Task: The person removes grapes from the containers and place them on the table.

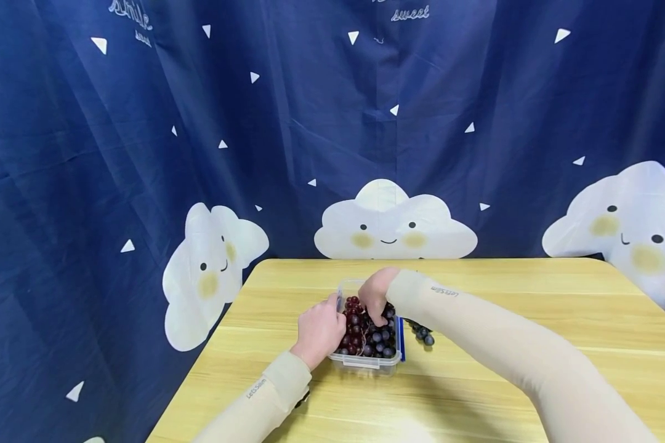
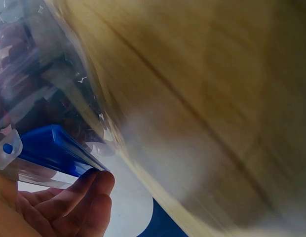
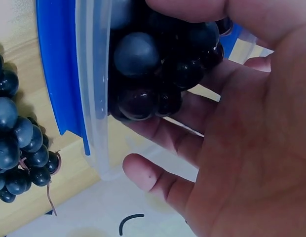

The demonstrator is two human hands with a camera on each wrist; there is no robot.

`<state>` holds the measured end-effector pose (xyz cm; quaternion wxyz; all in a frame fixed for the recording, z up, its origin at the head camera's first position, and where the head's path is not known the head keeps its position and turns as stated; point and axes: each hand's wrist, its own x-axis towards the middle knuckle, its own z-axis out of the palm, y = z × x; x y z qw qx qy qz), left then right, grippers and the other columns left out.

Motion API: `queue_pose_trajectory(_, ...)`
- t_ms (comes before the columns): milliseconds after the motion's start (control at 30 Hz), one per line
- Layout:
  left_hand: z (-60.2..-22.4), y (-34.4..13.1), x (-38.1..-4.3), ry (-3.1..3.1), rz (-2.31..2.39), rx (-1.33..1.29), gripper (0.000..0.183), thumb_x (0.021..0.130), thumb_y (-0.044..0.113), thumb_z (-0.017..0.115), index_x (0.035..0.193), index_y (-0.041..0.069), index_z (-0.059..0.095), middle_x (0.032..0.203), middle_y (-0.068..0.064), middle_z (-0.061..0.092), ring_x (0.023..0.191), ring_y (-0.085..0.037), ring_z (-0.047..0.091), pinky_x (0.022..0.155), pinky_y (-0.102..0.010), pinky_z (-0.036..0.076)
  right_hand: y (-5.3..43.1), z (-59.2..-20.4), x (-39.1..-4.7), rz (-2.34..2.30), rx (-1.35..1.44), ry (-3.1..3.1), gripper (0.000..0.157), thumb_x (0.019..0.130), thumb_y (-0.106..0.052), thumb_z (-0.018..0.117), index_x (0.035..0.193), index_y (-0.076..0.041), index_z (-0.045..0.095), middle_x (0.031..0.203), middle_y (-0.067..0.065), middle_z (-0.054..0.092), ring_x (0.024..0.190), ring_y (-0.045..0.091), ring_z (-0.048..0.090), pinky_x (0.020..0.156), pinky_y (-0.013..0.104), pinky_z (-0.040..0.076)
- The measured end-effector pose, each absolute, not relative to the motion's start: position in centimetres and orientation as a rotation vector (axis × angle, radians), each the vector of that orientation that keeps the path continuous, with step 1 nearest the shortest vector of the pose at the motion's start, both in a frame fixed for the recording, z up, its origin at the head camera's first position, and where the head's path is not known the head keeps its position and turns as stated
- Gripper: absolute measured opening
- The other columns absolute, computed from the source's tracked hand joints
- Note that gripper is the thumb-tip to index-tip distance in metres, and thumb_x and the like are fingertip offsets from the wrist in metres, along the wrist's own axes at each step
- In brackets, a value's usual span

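Note:
A clear plastic food container (image 1: pixel 361 364) with blue side flaps stands on the table, filled with dark red grapes (image 1: pixel 353 338) on the left and black grapes (image 1: pixel 382 342) on the right. My left hand (image 1: pixel 317 331) holds the container's left side. Seen from the left wrist, its fingertips press on a blue flap (image 2: pixel 52 148). My right hand (image 1: pixel 374 299) reaches down into the container from the far side. In the right wrist view, its thumb and fingers curl round a cluster of black grapes (image 3: pixel 137 55) beside the container wall.
A small bunch of black grapes (image 1: pixel 423 334) lies on the wooden table (image 1: pixel 504 394), just right of the container. Behind the table's far edge hangs a dark blue curtain (image 1: pixel 288 154) with white clouds and triangles.

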<state>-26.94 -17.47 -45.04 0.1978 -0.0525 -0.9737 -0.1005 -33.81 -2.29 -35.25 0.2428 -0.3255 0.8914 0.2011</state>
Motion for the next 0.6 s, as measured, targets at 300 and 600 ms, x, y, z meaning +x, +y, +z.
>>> queue_pose_trajectory(300, -44.9, -17.4, -26.8, -2.731, -0.274, -0.141, 0.042, 0.092, 0.023, 0.059, 0.131, 0.01, 0.063, 0.092, -0.007, 0.075, 0.073, -0.027, 0.07, 0.056, -0.042, 0.052, -1.7, -35.5, -33.8, 0.51, -0.894, 2.407, 0.082, 0.071, -0.023, 0.084, 0.145, -0.034, 0.053, 0.145, -0.007, 0.054, 0.108, 0.011, 0.054, 0.08, 0.031, 0.05)
queue_pose_trajectory(600, -44.9, -17.3, -26.8, -2.728, -0.274, -0.138, 0.043, 0.091, 0.023, 0.061, 0.132, 0.01, 0.063, 0.091, -0.008, 0.075, 0.072, -0.027, 0.07, 0.056, -0.043, 0.051, -0.7, -36.1, -34.5, 0.34, -1.029, 2.406, 0.075, 0.072, -0.018, 0.08, 0.143, -0.029, 0.057, 0.14, -0.01, 0.057, 0.087, 0.009, 0.052, 0.068, 0.029, 0.041)
